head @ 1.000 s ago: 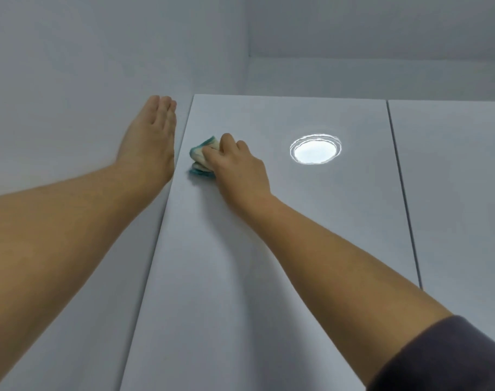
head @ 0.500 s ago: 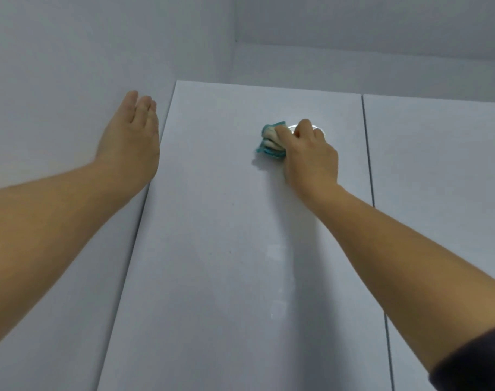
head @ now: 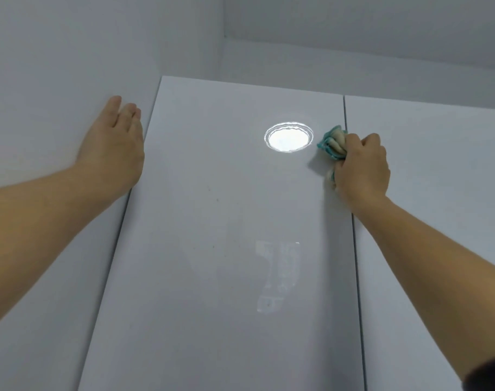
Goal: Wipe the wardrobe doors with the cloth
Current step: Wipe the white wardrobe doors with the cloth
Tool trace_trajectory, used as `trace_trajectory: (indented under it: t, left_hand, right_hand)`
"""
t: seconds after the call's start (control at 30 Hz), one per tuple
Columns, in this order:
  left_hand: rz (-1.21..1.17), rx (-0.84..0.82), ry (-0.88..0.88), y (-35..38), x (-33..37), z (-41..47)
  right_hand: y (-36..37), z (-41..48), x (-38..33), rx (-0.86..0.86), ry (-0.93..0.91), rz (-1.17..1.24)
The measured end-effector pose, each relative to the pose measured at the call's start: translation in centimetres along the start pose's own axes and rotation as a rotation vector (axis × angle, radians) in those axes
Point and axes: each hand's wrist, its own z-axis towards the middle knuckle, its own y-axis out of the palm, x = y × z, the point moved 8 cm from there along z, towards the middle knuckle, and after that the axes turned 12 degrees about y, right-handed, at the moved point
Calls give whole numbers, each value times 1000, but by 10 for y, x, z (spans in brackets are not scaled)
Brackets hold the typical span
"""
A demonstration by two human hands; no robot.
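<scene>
A glossy white wardrobe door (head: 212, 221) fills the middle of the view, seen from below. My right hand (head: 362, 167) grips a bunched teal and cream cloth (head: 332, 145) and presses it against the door's upper right edge, by the gap to the neighbouring door (head: 438, 179). My left hand (head: 113, 148) lies flat with straight fingers on the white wall (head: 57, 94) just left of the door's left edge.
A round ceiling light is mirrored as a bright reflection (head: 288, 136) on the door, left of the cloth. The ceiling (head: 353, 21) is close above the wardrobe top. A dark vertical gap (head: 353, 235) separates the two doors.
My right hand has slid the cloth rightward across the upper door, from its left edge to its right edge. My left hand has stayed flat on the wall.
</scene>
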Motion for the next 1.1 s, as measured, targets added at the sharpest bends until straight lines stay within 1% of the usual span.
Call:
trace_trajectory:
  t: [0.07,0.23,0.57,0.63,0.77,0.9,1.1]
  left_hand:
    - [2,-5,12,1,1,-2]
    - [11,-18,28,1,2,-5]
    - [27,-48,14,8,0,-4]
    - [31,-60,-11,11,-3,-3]
    - [14,-72,-28,15,-3,-1]
    - [11,-90,-21,18,-1,1]
    - [15,-84,4,18,1,3]
  right_hand:
    - [3,-7,-5,-13,14,88]
    - [11,-26,-38,-41,-51,189]
    - [25,-46,-90,-113,-150,218]
    - [29,-52,-108,-153,-206,236]
    - [32,-65,-155,-156,-369,153]
    - [39,-81,-198,-175,-512,145]
    - [52,-91,-251,-147,-650,128]
